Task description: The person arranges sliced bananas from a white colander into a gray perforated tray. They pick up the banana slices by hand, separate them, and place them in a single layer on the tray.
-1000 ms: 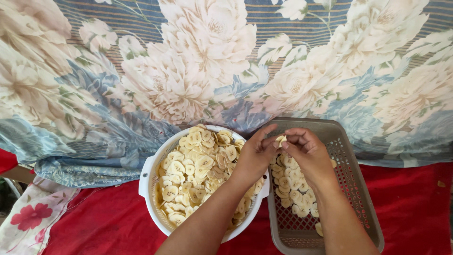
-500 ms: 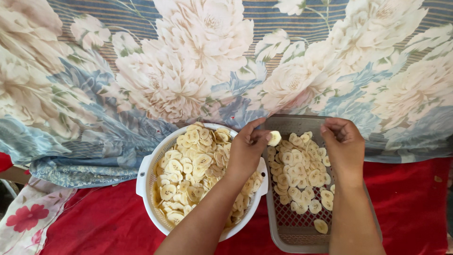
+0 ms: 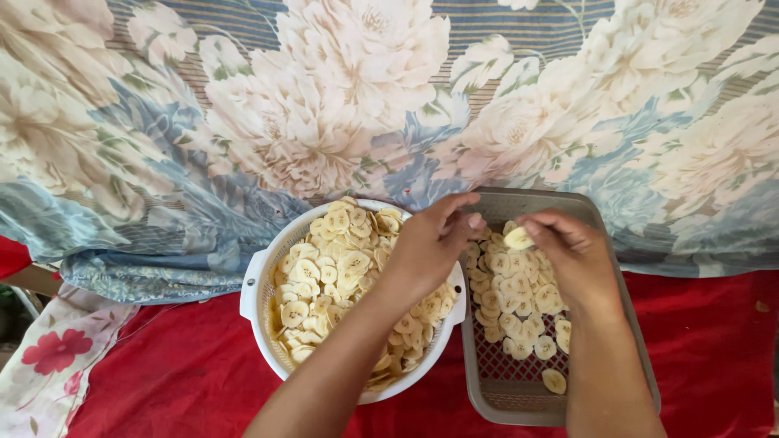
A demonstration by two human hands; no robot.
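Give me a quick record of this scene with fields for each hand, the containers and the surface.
left hand: over the bowl's right edge, empty as far as shows
right hand: pinching one slice over the tray
bowl: white, round, full of pale slices
tray: grey, perforated, slices spread inside
surface: red cloth, floral fabric behind

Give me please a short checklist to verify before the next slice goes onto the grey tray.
1. Right hand holds a slice: ok.
2. Slice is above the grey tray: ok.
3. Tray has bare mesh near its front edge: ok.
4. Left hand is over the white bowl, near the tray's edge: ok.
5. Left hand holds a slice: cannot tell.
6. Bowl has banana slices left: ok.
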